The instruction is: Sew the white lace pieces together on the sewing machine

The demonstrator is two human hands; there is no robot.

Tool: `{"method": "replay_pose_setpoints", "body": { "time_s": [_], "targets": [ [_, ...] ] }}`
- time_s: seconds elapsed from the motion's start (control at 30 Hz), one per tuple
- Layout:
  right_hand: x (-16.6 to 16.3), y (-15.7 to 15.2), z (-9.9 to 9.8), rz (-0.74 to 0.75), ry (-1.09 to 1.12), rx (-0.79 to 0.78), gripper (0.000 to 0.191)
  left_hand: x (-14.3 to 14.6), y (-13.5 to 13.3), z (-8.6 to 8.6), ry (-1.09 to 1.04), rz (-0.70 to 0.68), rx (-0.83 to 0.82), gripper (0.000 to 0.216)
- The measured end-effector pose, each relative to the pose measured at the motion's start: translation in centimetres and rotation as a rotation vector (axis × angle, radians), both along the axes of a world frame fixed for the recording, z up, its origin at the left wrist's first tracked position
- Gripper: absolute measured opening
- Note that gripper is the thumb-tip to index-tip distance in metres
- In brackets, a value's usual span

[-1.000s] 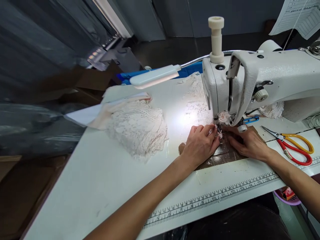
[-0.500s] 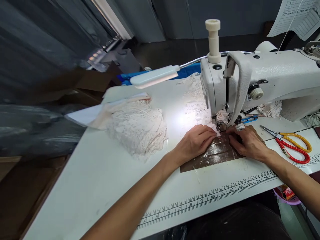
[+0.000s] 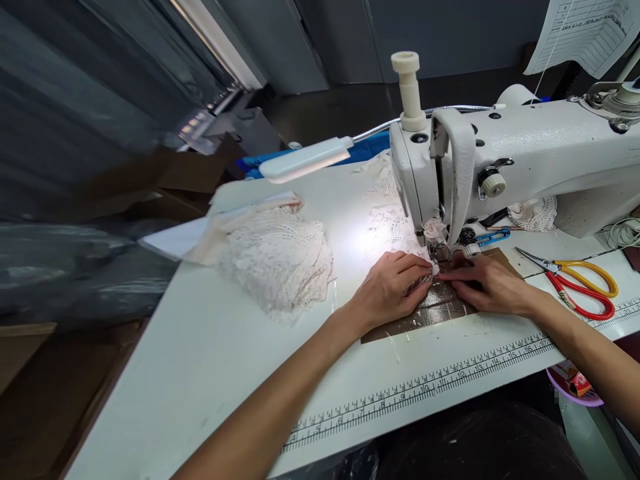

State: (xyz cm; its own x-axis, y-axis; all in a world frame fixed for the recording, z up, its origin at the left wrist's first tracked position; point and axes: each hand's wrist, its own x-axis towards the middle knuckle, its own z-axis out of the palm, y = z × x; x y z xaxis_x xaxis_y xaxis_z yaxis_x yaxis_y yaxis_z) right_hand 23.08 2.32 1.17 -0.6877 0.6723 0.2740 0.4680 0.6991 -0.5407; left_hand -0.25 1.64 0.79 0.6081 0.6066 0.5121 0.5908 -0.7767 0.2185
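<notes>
A white sewing machine [image 3: 530, 143] stands over the table, its presser foot and needle area just beyond my fingertips. My left hand [image 3: 393, 290] is left of the needle, fingers curled over a bit of pale lace fabric [image 3: 416, 284] that shows between them. From the right, my right hand [image 3: 487, 283] reaches in with its fingertips on the edge of the same lace, close to the presser foot. More lace trails behind the left hand along the machine's side. Under both hands lies a shiny brown sheet [image 3: 400, 328] on the table.
A heap of folded lace pieces [image 3: 280, 260] lies at left. Red-and-yellow-handled scissors [image 3: 583, 287] and a small blue thread snipper [image 3: 493, 237] rest at right. A lamp [image 3: 305, 160] lights the work. A printed ruler [image 3: 425, 393] runs along the front edge of the table [image 3: 200, 373].
My right fingertips have moved left, nearer my left hand, onto the lace edge. Lace now shows bunched under my left fingers. The whole view has shifted slightly.
</notes>
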Motion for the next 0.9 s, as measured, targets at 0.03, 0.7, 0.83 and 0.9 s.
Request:
{"method": "replay_pose_setpoints", "body": {
  "time_s": [0.03,0.7,0.83,0.9],
  "targets": [
    [0.4,0.3,0.3,-0.026,0.048,-0.001,0.031,-0.1,0.0,0.2,0.021,-0.010,0.014,0.017],
    [4.7,3.4,1.6,-0.234,-0.142,0.393,0.029,-0.2,0.3,-0.5,-0.186,-0.011,-0.203,0.023],
    [4.0,0.6,1.8,-0.269,-0.050,0.158,0.025,0.8,0.2,-0.4,-0.322,0.178,-0.366,0.009],
    [3.0,-0.6,1.7,-0.255,-0.102,-0.037,0.019,0.9,0.3,-0.1,-0.390,0.228,-0.495,0.013]
  ]
}}
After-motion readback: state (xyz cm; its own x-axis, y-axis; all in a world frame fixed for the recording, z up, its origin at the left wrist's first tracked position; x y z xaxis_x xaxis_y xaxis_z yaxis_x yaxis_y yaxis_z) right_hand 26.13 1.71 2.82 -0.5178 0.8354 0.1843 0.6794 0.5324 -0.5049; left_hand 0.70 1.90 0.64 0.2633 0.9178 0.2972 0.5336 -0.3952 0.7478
